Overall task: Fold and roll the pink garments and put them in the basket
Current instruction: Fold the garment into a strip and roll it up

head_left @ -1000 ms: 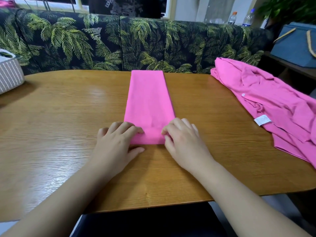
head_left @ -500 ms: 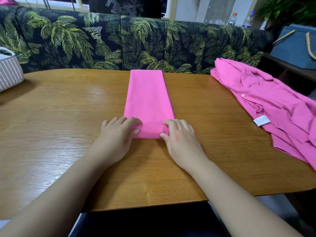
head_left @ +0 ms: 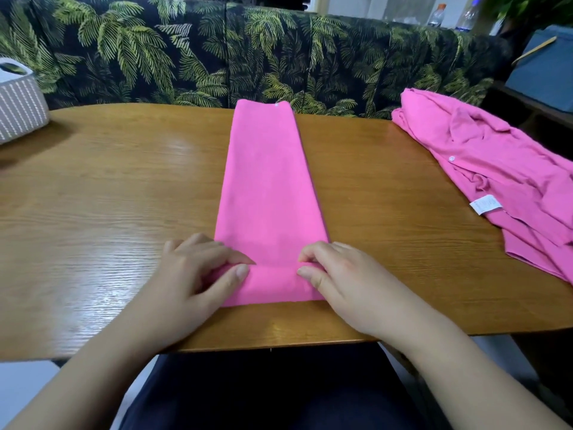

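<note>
A home living or dining corner, judging by the palm-print sofa (head_left: pixel 279 57) behind a wooden table (head_left: pixel 108 197), with a woven basket (head_left: pixel 18 103).

A wooden table (head_left: pixel 108 197) with a glossy, grained top and rounded corners fills the middle of the scene, its near edge running across the lower part of the view. Behind its far edge runs a sofa (head_left: pixel 192 57) upholstered in dark fabric printed with green palm fronds. Beyond the sofa back, towards the far right, stand two clear plastic bottles (head_left: pixel 437 15), one with an orange cap, the other with a blue cap. A green leafy plant (head_left: pixel 527 7) shows at the top right corner. Below it, off the table's right end, a blue bag (head_left: pixel 545 72) with a tan strap sits on a dark shelf.
</note>
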`<state>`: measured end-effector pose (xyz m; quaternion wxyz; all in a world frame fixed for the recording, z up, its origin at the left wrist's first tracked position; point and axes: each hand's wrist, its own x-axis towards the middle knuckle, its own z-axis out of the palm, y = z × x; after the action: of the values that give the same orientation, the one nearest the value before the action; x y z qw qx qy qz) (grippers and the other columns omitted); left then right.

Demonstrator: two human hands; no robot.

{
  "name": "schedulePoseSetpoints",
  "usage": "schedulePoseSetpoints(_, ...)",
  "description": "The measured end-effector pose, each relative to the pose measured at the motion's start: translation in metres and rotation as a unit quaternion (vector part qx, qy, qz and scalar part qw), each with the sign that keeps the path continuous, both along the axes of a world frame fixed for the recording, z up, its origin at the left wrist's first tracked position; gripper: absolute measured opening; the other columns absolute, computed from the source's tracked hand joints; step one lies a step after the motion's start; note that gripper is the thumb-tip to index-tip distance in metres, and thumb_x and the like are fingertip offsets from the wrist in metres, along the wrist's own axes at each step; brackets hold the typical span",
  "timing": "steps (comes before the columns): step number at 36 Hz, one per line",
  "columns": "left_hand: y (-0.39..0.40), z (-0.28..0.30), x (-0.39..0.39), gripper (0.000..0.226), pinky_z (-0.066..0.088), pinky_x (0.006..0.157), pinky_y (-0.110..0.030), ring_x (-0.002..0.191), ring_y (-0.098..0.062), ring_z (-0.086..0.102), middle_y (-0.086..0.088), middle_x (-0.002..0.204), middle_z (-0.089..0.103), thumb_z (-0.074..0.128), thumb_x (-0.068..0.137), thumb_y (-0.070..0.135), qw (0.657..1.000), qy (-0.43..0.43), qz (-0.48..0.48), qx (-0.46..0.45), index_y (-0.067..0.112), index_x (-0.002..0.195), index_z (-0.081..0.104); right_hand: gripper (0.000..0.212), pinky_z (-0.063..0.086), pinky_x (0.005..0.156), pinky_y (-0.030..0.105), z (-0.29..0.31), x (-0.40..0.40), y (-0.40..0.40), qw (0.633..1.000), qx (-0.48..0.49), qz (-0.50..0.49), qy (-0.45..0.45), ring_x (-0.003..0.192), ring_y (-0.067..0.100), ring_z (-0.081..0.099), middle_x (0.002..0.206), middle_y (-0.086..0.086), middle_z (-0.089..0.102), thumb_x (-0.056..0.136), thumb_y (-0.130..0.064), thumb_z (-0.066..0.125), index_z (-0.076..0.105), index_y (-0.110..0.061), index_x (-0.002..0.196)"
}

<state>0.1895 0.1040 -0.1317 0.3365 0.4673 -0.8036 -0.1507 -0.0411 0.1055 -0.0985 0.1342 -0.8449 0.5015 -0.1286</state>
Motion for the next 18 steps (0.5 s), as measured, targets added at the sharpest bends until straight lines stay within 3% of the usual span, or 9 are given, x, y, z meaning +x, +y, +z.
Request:
schedulePoseSetpoints(6, 0.004, 0.002, 0.008, 0.043, 0.043, 0.081, -0.049, 0.096, -0.012, 0.049, 0.017, 0.098, 0.054, 0.046, 0.085, 0.068, 0.998, -0.032, -0.021, -0.047, 0.038, 0.105, 0.07, 0.023, 0.033, 0.079, 0.024, 0.007, 0.002, -0.001, 0.997, 0.072, 0.014, -0.002, 0.091, 0.009, 0.047, 0.093, -0.011, 0.052, 0.101, -0.035, 0.04, 0.056, -0.02, 0.107)
schedulePoseSetpoints(9, 0.008, 0.0, 0.007, 0.042, 0.045, 0.074, -0.047, 0.094, -0.01, 0.048, 0.015, 0.102, 0.054, 0.054, 0.083, 0.062, 0.994, -0.055, -0.042, -0.081, 0.038, 0.116, 0.063, 0.025, 0.033, 0.08, 0.026, 0.008, 0.003, -0.006, 0.997, 0.075, 0.008, 0.005, 0.096, 0.012, 0.05, 0.098, -0.007, 0.057, 0.101, -0.035, 0.04, 0.059, -0.02, 0.107)
schedulePoseSetpoints(13, 0.011, -0.004, 0.006, 0.036, 0.041, 0.077, -0.044, 0.094, -0.012, 0.052, 0.016, 0.104, 0.054, 0.052, 0.084, 0.061, 0.992, -0.072, -0.025, -0.103, 0.043, 0.114, 0.055, 0.03, 0.031, 0.084, 0.026, 0.001, 0.004, -0.014, 0.999, 0.034, 0.006, 0.002, 0.094, 0.013, 0.045, 0.101, -0.001, 0.062, 0.102, -0.033, 0.038, 0.062, -0.016, 0.106)
schedulePoseSetpoints(15, 0.01, -0.005, 0.005, 0.038, 0.039, 0.079, -0.042, 0.095, -0.01, 0.053, 0.02, 0.103, 0.053, 0.048, 0.083, 0.066, 0.994, -0.064, -0.003, -0.088, 0.044, 0.113, 0.055, 0.039, 0.031, 0.087, 0.026, -0.006, 0.005, -0.016, 1.0, -0.005, -0.001, -0.001, 0.093, 0.014, 0.044, 0.101, 0.002, 0.063, 0.102, -0.037, 0.035, 0.064, -0.012, 0.105)
schedulePoseSetpoints(18, 0.006, -0.008, 0.004, 0.043, 0.036, 0.082, -0.039, 0.1, -0.007, 0.051, 0.023, 0.103, 0.054, 0.038, 0.085, 0.071, 0.997, -0.048, 0.023, -0.055, 0.044, 0.114, 0.057, 0.057, 0.04, 0.088, 0.037, -0.015, 0.008, -0.015, 0.997, -0.062, -0.012, -0.041, 0.091, 0.017, 0.047, 0.094, 0.0, 0.062, 0.092, -0.049, 0.025, 0.068, -0.013, 0.097)
